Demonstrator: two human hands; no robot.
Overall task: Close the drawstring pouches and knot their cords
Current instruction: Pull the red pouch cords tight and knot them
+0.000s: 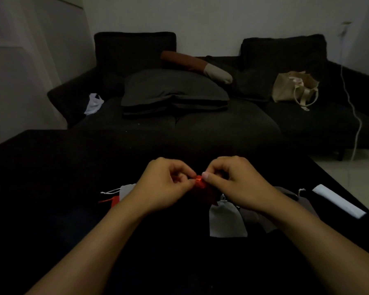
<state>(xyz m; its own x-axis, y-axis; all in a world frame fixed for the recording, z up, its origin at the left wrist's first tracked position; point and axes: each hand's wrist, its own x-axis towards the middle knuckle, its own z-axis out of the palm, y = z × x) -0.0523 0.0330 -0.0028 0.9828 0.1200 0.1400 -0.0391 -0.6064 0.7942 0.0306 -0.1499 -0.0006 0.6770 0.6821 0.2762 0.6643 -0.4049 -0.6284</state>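
A small red drawstring pouch (202, 187) is held up over the dark table, between both hands. My left hand (164, 184) pinches its gathered top from the left, and my right hand (237, 184) pinches it from the right, thumb on the neck. Its cords are hidden by my fingers. On the table lie a light grey pouch (227, 220), a darker grey pouch (262, 220) partly under my right forearm, a grey pouch (126, 190) with a white cord at the left, and another red pouch (113, 200) below it.
A white folded strip (339, 201) lies near the table's right edge. Behind the black table (51, 188) stands a dark sofa (222, 124) with cushions, a beige tote bag (294, 88) and a white plastic bag (93, 103). A white cable (357, 116) hangs at the right.
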